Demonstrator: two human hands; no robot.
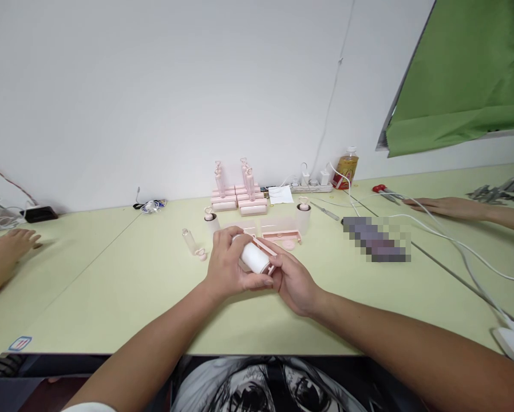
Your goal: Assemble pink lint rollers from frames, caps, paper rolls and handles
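A white roll point(253, 257), apparently a lint roller's paper roll, sits against a pink case point(272, 264) above the table's middle. My left hand point(226, 264) wraps round the roll from the left, thumb below it. On the other side my right hand point(295, 281) pinches the end of the pink case, its lower fingers hidden. Just beyond stand two white rolls point(302, 220) with pink heart-topped pieces in their dark cores. An open pink case point(280, 235) lies between them. To the left are a clear tube point(189, 240) and a pink heart-shaped piece point(201, 254).
Pink cases point(252, 206) with upright pink handles stand by the wall. Nearby are a power strip point(312, 187), a drink bottle point(346, 169), a screwdriver point(324, 210) and white cables point(454, 240). Other people's hands rest at left point(14, 249) and right point(450, 208).
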